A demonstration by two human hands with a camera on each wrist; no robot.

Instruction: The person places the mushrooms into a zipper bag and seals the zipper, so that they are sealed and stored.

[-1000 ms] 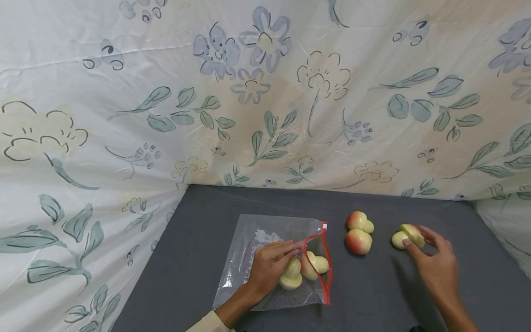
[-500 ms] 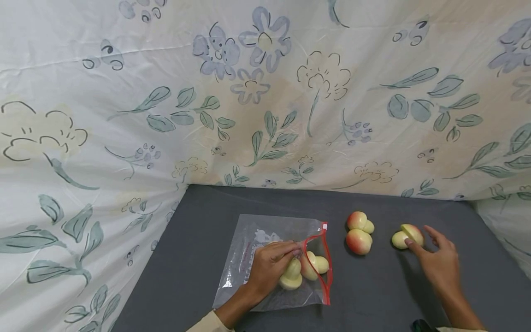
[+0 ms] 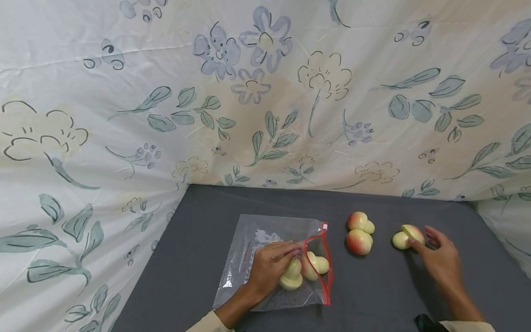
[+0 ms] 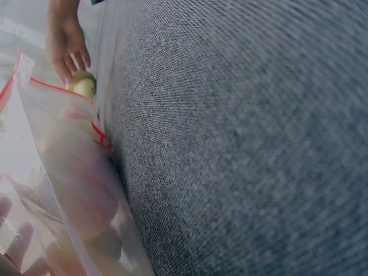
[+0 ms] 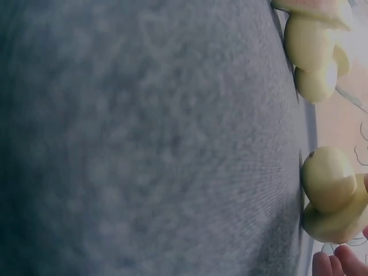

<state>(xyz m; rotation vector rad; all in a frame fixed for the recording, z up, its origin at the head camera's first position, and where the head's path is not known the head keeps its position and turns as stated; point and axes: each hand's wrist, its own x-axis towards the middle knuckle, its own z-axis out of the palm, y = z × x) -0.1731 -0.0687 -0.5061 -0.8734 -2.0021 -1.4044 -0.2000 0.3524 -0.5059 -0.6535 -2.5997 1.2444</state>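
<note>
A clear zip bag [image 3: 244,240] with a red seam lies in the middle, its mouth towards the right. My left hand [image 3: 267,265] pinches the bag near that mouth. Several pale yellow and red fruit pieces [image 3: 315,267] lie inside, partly hidden by the hand and blurred through plastic [image 4: 86,190] in the left wrist view. At the right, my right hand [image 3: 441,260] stands around a yellow-and-red fruit cluster [image 3: 400,240]. Its thumb touches the cluster, and the other fingers are spread loosely along the far right side.
Between the bag and my right hand sit more red-and-yellow fruit pieces [image 3: 359,242] in a cluster. A dark grey cloth surface [image 3: 199,249] lies under everything. Floral fabric [image 3: 265,92] hangs behind it and at the sides.
My right hand's fingers have loosened from the fruit cluster, and the hand has shifted slightly right; the thumb stays against it. The fruit, the bag and my left hand have not visibly moved.
</note>
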